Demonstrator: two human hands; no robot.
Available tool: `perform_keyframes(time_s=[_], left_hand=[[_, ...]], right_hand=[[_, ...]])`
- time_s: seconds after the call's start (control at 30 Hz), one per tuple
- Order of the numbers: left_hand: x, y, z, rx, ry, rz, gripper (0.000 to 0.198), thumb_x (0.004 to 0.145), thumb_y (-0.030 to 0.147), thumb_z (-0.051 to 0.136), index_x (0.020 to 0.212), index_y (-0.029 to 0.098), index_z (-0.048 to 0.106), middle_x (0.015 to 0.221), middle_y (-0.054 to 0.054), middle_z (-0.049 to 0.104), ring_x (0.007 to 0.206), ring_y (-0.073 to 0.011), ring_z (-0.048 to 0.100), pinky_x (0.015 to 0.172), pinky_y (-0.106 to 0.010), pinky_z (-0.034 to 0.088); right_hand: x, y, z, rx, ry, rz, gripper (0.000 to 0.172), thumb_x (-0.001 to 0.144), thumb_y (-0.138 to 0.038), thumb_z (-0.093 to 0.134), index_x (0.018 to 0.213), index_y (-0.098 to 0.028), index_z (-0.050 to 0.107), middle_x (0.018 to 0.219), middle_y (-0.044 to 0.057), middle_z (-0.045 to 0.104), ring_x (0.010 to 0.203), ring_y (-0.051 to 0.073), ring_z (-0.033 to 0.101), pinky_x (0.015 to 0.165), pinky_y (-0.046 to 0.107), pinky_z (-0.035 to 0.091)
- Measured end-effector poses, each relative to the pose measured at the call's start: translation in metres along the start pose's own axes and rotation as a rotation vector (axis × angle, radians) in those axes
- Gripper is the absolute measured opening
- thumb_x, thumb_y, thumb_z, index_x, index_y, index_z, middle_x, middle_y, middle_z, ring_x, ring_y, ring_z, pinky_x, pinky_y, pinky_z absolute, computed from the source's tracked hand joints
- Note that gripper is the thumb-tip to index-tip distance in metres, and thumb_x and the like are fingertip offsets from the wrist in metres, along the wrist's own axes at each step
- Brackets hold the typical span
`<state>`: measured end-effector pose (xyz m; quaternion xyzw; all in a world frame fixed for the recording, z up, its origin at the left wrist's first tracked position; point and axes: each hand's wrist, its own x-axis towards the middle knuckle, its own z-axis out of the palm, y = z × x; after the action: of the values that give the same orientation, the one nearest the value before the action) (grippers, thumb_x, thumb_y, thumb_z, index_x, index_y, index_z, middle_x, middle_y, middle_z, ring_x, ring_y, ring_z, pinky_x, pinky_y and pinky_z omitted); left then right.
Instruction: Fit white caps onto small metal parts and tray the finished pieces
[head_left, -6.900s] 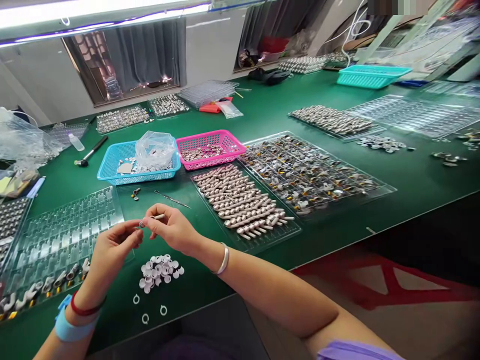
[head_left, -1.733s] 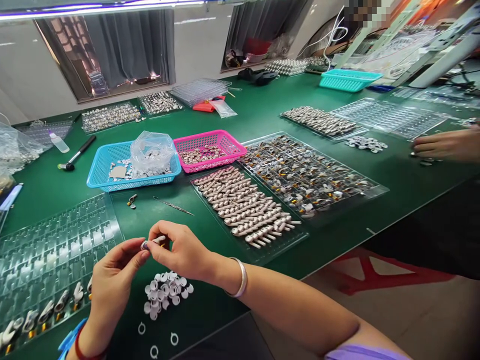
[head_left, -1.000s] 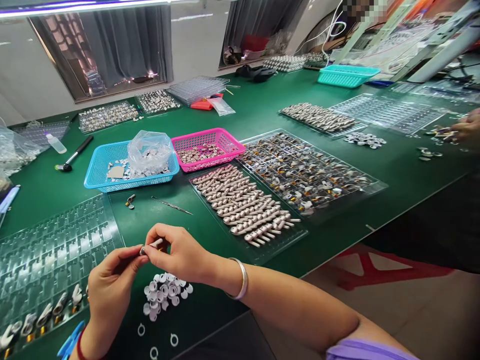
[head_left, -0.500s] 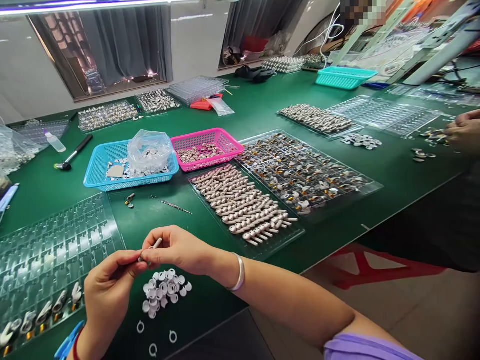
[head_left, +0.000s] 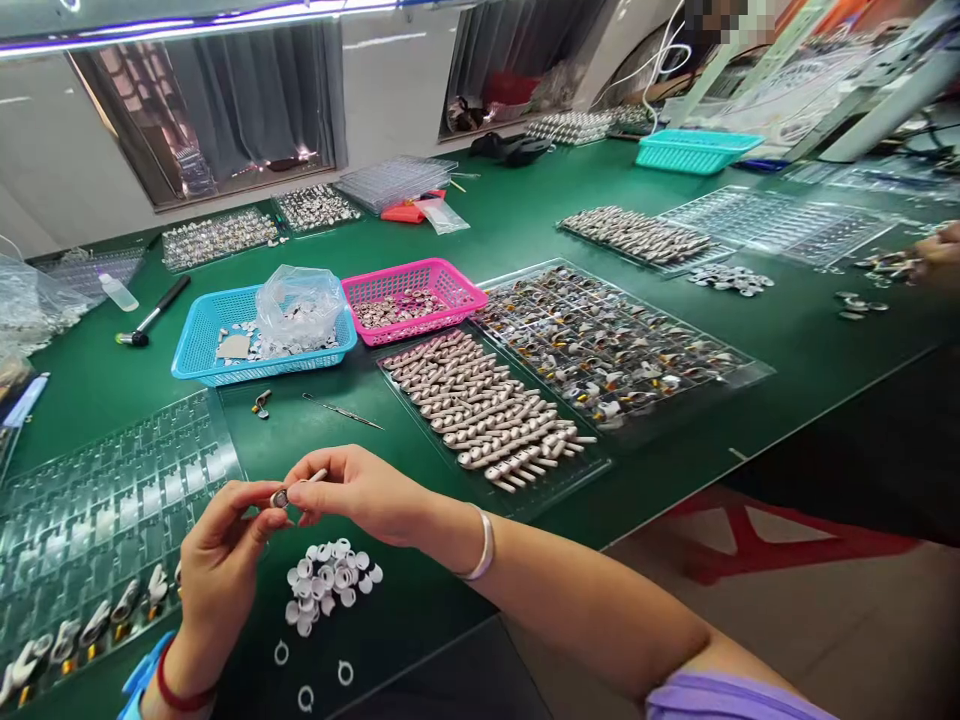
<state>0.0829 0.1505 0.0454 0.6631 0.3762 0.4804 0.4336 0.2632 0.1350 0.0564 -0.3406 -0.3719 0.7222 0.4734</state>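
Between my two hands is a small pale earbud shell (head_left: 280, 498) with a round end and a thin stem. My left hand (head_left: 229, 540) pinches the round end with thumb and fingertips. The fingers of my right hand (head_left: 337, 488) are closed around the stem side, and the stem tip sticks out above them. Just below lies a pile of small white round stickers (head_left: 330, 580). Three white rings (head_left: 305, 698) lie nearer the table edge. To the left, a clear moulded tray (head_left: 112, 500) holds several earbud parts with orange strips along its front row.
Beyond my hands lie tweezers (head_left: 345, 411) and one loose earbud part (head_left: 261, 403). A blue basket (head_left: 191, 345) and a pink basket (head_left: 469, 295) stand behind. Trays of stemmed shells (head_left: 480, 410) and assembled parts (head_left: 600, 340) spread rightward. Another person's hand (head_left: 941, 255) is at far right.
The earbud shell has been turned so its round end faces up toward me. My left hand has shifted slightly up and right. The other person's hand has moved a little.
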Motion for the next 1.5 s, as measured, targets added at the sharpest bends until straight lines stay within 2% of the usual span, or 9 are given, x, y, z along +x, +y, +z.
perform_keyframes(time_s=[0.13, 0.3, 0.53, 0.6, 0.73, 0.83, 1.03, 1.3, 1.5], left_hand=[[0.001, 0.001, 0.0, 0.051, -0.041, 0.085, 0.025, 0.077, 0.022, 0.077, 0.099, 0.032, 0.077, 0.081, 0.003, 0.064, 0.068, -0.0087, 0.064, 0.058, -0.013, 0.055], [0.0, 0.002, -0.001, 0.098, -0.066, 0.129, 0.021, 0.079, 0.019, 0.075, 0.097, 0.03, 0.077, 0.081, 0.002, 0.063, 0.07, -0.0081, 0.062, 0.059, -0.012, 0.052], [-0.003, 0.005, 0.001, 0.078, -0.042, 0.141, 0.021, 0.079, 0.018, 0.074, 0.096, 0.029, 0.077, 0.08, 0.003, 0.064, 0.069, -0.0082, 0.063, 0.06, -0.013, 0.053], [-0.003, 0.004, 0.001, 0.069, -0.02, 0.125, 0.02, 0.077, 0.018, 0.076, 0.094, 0.028, 0.077, 0.081, 0.002, 0.065, 0.07, -0.0085, 0.063, 0.061, -0.013, 0.054], [-0.004, 0.002, 0.002, 0.037, 0.072, 0.037, 0.017, 0.075, 0.019, 0.078, 0.09, 0.028, 0.077, 0.084, 0.002, 0.072, 0.073, -0.01, 0.068, 0.063, -0.014, 0.056], [-0.006, 0.001, 0.003, 0.045, 0.111, 0.027, 0.016, 0.073, 0.019, 0.079, 0.087, 0.026, 0.078, 0.08, 0.002, 0.076, 0.071, -0.012, 0.071, 0.063, -0.016, 0.058], [-0.01, 0.001, 0.0, 0.214, 0.127, 0.176, 0.017, 0.073, 0.017, 0.079, 0.088, 0.026, 0.076, 0.079, 0.003, 0.077, 0.067, -0.0119, 0.07, 0.063, -0.018, 0.058], [-0.01, 0.006, 0.0, 0.498, 0.157, 0.482, 0.015, 0.078, 0.014, 0.076, 0.092, 0.021, 0.075, 0.084, -0.001, 0.076, 0.069, -0.0118, 0.071, 0.067, -0.019, 0.057], [-0.009, 0.01, 0.002, 0.513, 0.152, 0.485, 0.015, 0.082, 0.018, 0.074, 0.095, 0.024, 0.077, 0.079, -0.001, 0.072, 0.065, -0.0123, 0.069, 0.06, -0.02, 0.056]], right_hand=[[0.0, -0.003, 0.002, 0.032, 0.01, 0.013, 0.044, 0.054, -0.047, 0.087, 0.071, -0.013, 0.065, 0.067, -0.002, 0.064, 0.062, 0.009, 0.055, 0.065, 0.025, 0.046], [0.0, 0.001, 0.002, 0.061, -0.003, 0.034, 0.046, 0.052, -0.048, 0.088, 0.071, -0.013, 0.065, 0.065, -0.003, 0.063, 0.061, 0.008, 0.056, 0.064, 0.024, 0.045], [0.004, 0.012, -0.003, 0.085, -0.078, 0.04, 0.043, 0.061, -0.047, 0.084, 0.079, -0.013, 0.065, 0.069, -0.002, 0.061, 0.063, 0.009, 0.057, 0.069, 0.026, 0.047], [0.003, 0.013, -0.002, -0.02, -0.031, -0.052, 0.037, 0.066, -0.042, 0.082, 0.083, -0.014, 0.064, 0.074, -0.001, 0.061, 0.068, 0.01, 0.057, 0.07, 0.026, 0.047], [-0.002, 0.014, 0.001, -0.406, 0.167, -0.554, 0.013, 0.077, -0.025, 0.075, 0.085, -0.018, 0.068, 0.088, 0.001, 0.058, 0.082, 0.013, 0.058, 0.08, 0.029, 0.049], [-0.004, 0.015, 0.002, -0.571, 0.155, -0.739, 0.003, 0.083, -0.021, 0.069, 0.084, -0.019, 0.071, 0.087, 0.003, 0.058, 0.084, 0.014, 0.058, 0.083, 0.03, 0.05], [-0.002, 0.02, 0.0, -0.444, 0.076, -0.59, 0.006, 0.084, -0.022, 0.068, 0.086, -0.018, 0.072, 0.086, 0.003, 0.06, 0.081, 0.014, 0.061, 0.079, 0.028, 0.051], [0.003, 0.029, 0.004, 0.067, -0.019, -0.159, 0.029, 0.072, -0.04, 0.082, 0.081, -0.015, 0.071, 0.078, -0.001, 0.065, 0.075, 0.011, 0.06, 0.078, 0.028, 0.048], [0.005, 0.032, 0.007, 0.204, -0.012, -0.077, 0.032, 0.066, -0.038, 0.087, 0.078, -0.015, 0.071, 0.077, -0.001, 0.066, 0.071, 0.009, 0.06, 0.076, 0.025, 0.048]])
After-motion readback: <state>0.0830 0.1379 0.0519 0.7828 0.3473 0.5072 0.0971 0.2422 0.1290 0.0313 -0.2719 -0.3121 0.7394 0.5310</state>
